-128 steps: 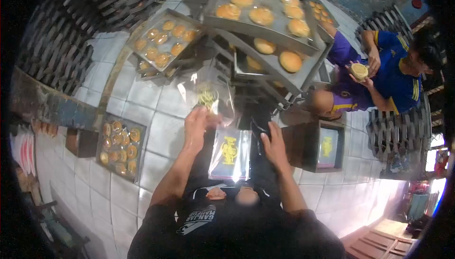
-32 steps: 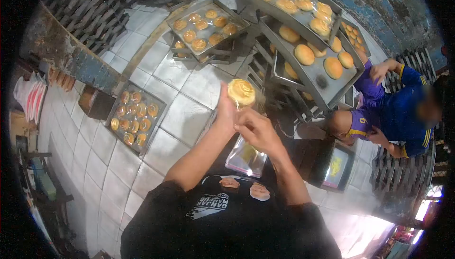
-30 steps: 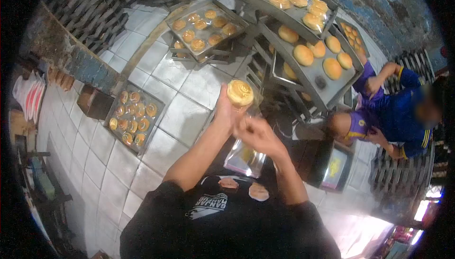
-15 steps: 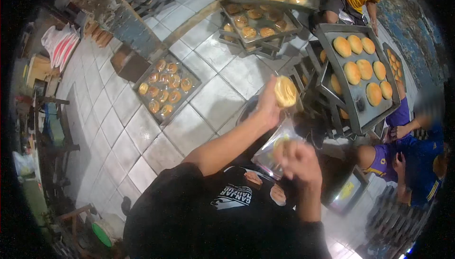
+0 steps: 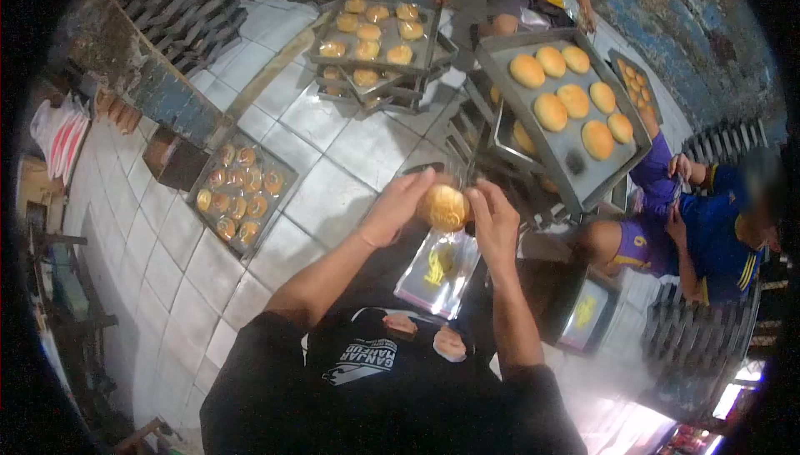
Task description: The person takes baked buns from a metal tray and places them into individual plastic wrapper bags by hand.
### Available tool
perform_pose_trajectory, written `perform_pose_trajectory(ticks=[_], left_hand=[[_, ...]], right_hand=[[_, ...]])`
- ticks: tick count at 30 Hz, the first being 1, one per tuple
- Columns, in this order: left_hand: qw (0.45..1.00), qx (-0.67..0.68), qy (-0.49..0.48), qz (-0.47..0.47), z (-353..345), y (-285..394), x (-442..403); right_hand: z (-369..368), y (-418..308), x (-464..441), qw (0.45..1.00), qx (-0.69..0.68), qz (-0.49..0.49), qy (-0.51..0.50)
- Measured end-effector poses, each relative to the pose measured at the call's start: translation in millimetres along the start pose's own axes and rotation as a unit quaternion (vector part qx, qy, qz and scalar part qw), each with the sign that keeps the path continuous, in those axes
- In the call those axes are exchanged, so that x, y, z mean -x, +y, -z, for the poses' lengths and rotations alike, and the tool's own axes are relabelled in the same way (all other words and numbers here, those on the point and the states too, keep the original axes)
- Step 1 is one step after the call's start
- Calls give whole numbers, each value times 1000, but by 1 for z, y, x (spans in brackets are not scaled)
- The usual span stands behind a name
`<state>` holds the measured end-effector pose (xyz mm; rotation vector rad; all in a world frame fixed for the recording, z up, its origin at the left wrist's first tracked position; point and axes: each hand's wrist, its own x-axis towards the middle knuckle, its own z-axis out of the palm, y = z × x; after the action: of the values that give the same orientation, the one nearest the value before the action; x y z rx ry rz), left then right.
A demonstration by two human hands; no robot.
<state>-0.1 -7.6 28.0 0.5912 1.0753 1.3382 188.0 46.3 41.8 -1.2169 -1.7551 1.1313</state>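
Gleaming at the far edge of printed wrappers (image 5: 437, 270), a bun (image 5: 447, 208) is pinched sideways between left hand (image 5: 402, 207) and right hand (image 5: 496, 223); presumably light, soft and easily dented, it is best cradled there.

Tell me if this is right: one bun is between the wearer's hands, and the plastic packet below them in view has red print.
Wrong colour: the head view shows yellow print on the plastic packet. One bun is indeed between the left hand and right hand.
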Motion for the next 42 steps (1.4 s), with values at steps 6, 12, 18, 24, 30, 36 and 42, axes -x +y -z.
perform_pose_trajectory(ticks=[6, 12, 18, 24, 30, 36, 42], left_hand=[[950, -166, 82, -251, 3, -24, -22], [924, -254, 187, -216, 2, 4, -20], [924, -293, 159, -188, 46, -42, 18], [998, -13, 19, -64, 62, -68, -14], [971, -185, 36, -148, -4, -43, -28], [684, -661, -16, -308, -6, -52, 37], [961, -263, -81, -4, 7, -60, 59]], right_hand=[[-3, -10, -1, 992, 63, 107, 30], [18, -17, -34, 999, -20, -38, -7], [2, 57, 17, 967, -173, -154, -102], [-11, 32, 47, 878, -380, -289, -26], [123, -10, 6, 927, 228, 194, 227], [141, 39, 45, 904, 369, 92, 196], [75, 49, 87, 983, -84, -136, -87]])
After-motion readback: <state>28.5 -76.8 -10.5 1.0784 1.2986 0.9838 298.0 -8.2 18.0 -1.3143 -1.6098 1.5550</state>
